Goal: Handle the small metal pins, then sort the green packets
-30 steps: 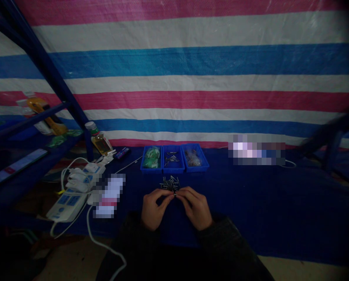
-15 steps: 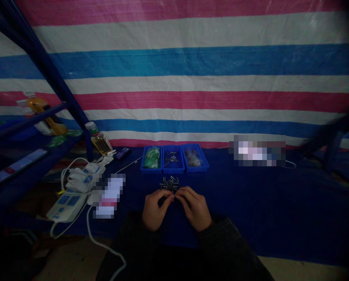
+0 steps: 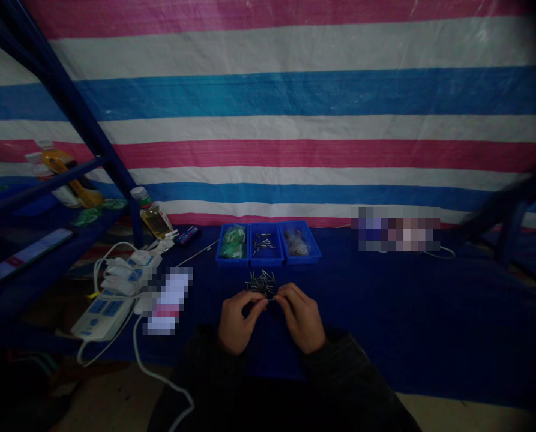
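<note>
A loose heap of thin dark metal pins, possibly screws or rivets (image 3: 261, 282), lies on the blue tabletop just beyond my fingertips. My left hand (image 3: 240, 323) is closed in a pinch, thumb against forefinger, at the near edge of the heap. Opposite it, my right hand (image 3: 302, 319) pinches in the same way, its fingertips a short gap from the left ones. A tiny bright metal pin (image 3: 271, 299) shows between the two pinches; its exact shape is too small to make out. Both palms face down and hide the inner fingers.
Behind the heap stand three blue bins: one with green bags (image 3: 234, 262), one with metal pins (image 3: 263, 263), one with clear bags (image 3: 302, 260). A power strip (image 3: 101, 318) with cables, a blurred phone (image 3: 168, 303) and a bottle (image 3: 153, 219) are left. Striped sheeting (image 3: 295, 156) hangs behind.
My right hand has shifted slightly to the right, opening a small gap between the fingertips where the metal pin shows. The left hand has stayed nearly still.
</note>
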Available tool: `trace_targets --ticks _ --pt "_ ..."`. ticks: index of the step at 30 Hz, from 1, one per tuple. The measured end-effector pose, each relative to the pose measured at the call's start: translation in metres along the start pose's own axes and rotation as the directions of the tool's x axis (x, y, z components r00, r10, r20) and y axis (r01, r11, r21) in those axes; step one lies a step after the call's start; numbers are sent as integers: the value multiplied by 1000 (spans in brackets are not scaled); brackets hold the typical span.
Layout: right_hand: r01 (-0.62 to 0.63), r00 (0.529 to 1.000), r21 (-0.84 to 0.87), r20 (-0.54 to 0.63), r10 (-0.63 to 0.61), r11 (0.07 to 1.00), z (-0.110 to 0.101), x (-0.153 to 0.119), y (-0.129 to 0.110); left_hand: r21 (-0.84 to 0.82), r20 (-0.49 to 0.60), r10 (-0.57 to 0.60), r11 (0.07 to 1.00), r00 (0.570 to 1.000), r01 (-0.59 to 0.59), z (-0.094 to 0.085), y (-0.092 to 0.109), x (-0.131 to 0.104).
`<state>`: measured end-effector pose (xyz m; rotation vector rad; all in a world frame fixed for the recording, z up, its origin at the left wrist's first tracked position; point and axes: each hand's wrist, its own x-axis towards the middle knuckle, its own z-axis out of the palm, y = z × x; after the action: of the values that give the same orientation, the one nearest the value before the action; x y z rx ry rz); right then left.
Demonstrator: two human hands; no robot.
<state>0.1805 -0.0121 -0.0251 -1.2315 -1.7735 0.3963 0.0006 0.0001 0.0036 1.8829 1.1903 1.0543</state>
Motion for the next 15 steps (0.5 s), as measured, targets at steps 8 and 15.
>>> trace_targets --ticks 8,15 --pt "-16 999 104 -39 20 994 -5 2 -6 -27 -41 -21 999 999 20 0 -1 0" --pt "49 997 133 -67 -40 990 -3 0 -3 -25 4 -19 1000 1000 19 1 0 0"
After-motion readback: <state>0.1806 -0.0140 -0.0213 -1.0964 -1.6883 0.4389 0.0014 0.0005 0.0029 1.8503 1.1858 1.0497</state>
